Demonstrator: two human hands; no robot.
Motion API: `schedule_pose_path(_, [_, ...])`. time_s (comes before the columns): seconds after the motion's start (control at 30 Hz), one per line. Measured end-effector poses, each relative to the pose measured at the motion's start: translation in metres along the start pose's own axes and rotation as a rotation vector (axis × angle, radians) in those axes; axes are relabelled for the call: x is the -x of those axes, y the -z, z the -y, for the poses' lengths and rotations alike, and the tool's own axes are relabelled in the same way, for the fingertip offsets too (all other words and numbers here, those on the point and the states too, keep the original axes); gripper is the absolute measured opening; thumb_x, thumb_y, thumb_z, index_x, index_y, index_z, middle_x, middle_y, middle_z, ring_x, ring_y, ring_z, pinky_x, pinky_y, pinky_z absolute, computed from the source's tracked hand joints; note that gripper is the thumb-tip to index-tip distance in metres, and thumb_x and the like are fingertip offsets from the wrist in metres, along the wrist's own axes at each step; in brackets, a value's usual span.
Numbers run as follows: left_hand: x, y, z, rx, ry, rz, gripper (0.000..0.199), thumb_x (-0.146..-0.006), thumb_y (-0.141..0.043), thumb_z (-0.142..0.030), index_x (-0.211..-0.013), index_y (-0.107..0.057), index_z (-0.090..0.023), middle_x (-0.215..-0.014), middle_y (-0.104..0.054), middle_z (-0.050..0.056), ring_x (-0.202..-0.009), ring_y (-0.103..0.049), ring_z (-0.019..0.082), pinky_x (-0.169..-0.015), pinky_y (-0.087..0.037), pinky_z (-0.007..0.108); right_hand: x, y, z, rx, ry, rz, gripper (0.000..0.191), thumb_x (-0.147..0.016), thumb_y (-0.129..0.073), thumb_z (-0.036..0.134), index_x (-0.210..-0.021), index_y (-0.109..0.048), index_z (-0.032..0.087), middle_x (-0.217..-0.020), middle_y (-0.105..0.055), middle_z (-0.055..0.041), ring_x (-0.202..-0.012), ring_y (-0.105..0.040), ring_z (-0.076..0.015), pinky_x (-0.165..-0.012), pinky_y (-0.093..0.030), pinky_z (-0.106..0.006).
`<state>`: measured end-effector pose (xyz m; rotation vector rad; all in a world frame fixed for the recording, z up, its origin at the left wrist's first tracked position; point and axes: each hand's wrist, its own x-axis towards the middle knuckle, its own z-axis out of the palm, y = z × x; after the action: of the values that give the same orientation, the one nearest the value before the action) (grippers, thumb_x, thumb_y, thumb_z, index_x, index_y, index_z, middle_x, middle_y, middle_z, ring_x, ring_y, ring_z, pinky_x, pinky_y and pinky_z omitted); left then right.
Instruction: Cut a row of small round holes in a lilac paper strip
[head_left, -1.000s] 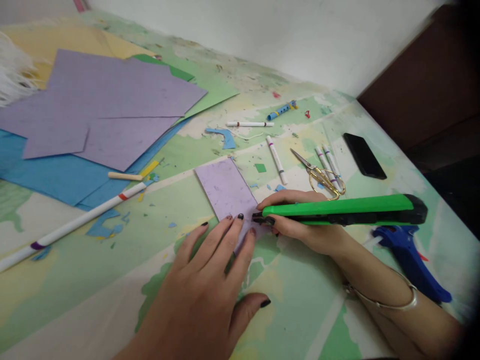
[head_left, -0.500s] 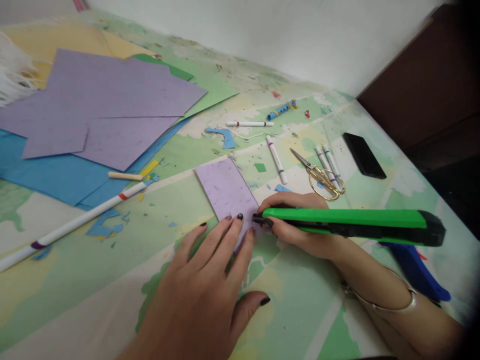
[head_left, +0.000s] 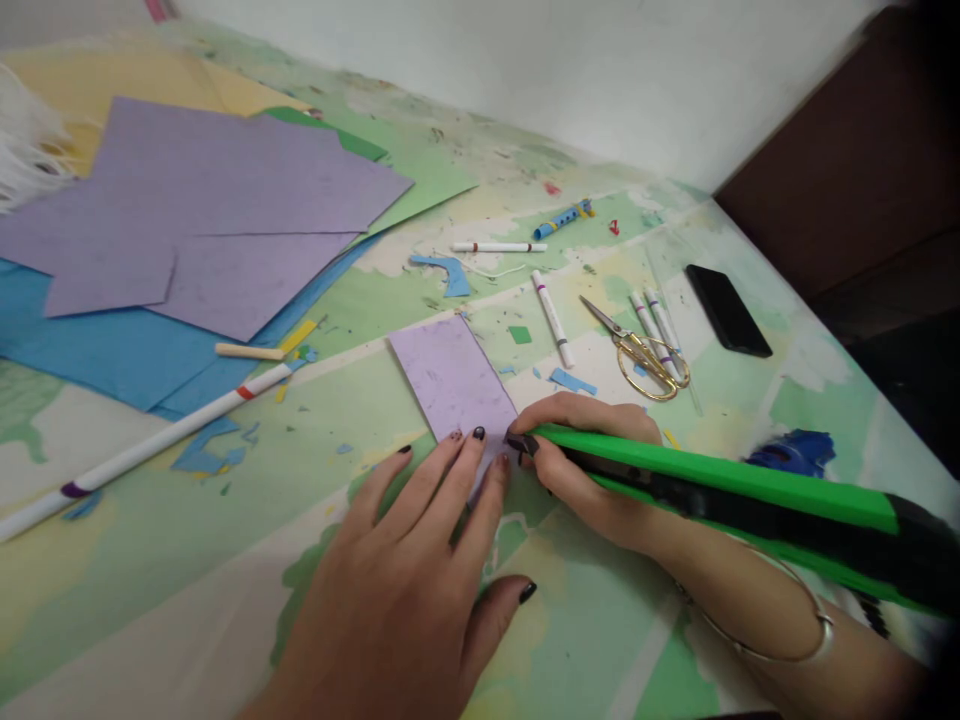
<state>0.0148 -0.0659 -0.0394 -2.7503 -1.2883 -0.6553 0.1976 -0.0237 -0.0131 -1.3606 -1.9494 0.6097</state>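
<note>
A narrow purple paper piece (head_left: pixel 454 370) lies flat on the patterned tablecloth. My left hand (head_left: pixel 412 560) rests on its near end, fingers spread, holding nothing. My right hand (head_left: pixel 592 470) is closed around a green and black utility cutter (head_left: pixel 720 480), whose black tip is at the paper's right edge beside my left fingertips. The cutter's handle slants down to the right above my right forearm. Whether a blade is out cannot be made out.
Gold-handled scissors (head_left: pixel 637 350), white markers (head_left: pixel 553 318) and a black phone (head_left: pixel 727 310) lie beyond my right hand. Large purple sheets (head_left: pixel 225 180) spread at the back left. A long white tube (head_left: pixel 165 440) and blue scraps (head_left: pixel 206 445) lie left.
The cutter's rear end has swung down and toward the right edge, and my right hand has turned with it. My left hand and the purple piece have hardly moved.
</note>
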Motion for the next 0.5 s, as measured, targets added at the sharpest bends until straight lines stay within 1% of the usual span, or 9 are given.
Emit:
schedule_pose_path(0.13, [0.0003,0.0011,-0.0003,0.002,-0.001,0.006,0.054,-0.088,-0.049,-0.048,-0.128,-0.058,-0.014,-0.134,-0.058,0.010,-0.120,-0.057,0.029,-0.094,-0.042,0.048,0.0052,-0.0042,0.0027,-0.027,-0.073,-0.035,0.012,-0.074,-0.055,0.013,-0.077,-0.065,0.016,-0.057,-0.064,0.0028,-0.048,-0.057,-0.0068,-0.050,-0.045,-0.017])
schedule_pose_path(0.23, [0.0013,0.0024,-0.0004,0.001,0.002,0.003,0.054,-0.088,-0.048,-0.048,-0.128,-0.058,-0.013,-0.134,-0.058,0.010,-0.120,-0.057,0.029,-0.094,-0.042,0.048,0.0084,-0.0056,0.0042,-0.056,-0.148,-0.037,0.011,-0.073,-0.054,0.013,-0.079,-0.064,0.017,-0.052,-0.062,0.0042,-0.043,-0.056,-0.0081,-0.047,-0.043,-0.019])
schedule_pose_path(0.37, [0.0014,0.0025,-0.0005,0.003,-0.002,0.014,0.053,-0.088,-0.048,-0.047,-0.129,-0.058,-0.014,-0.134,-0.057,0.010,-0.121,-0.056,0.029,-0.094,-0.043,0.049,0.0098,-0.0065,0.0030,-0.106,-0.200,-0.048,0.010,-0.074,-0.056,0.014,-0.079,-0.064,0.018,-0.054,-0.063,0.0034,-0.045,-0.058,-0.0099,-0.050,-0.046,-0.022])
schedule_pose_path(0.5, [0.0004,0.0005,-0.0001,0.020,0.000,0.005,0.051,-0.088,-0.049,-0.046,-0.126,-0.060,-0.014,-0.133,-0.058,0.012,-0.120,-0.057,0.031,-0.094,-0.042,0.050,0.0100,-0.0050,-0.0025,-0.235,-0.255,-0.046,0.010,-0.077,-0.057,0.016,-0.084,-0.064,0.018,-0.055,-0.063,0.0027,-0.046,-0.059,-0.0114,-0.048,-0.048,-0.023])
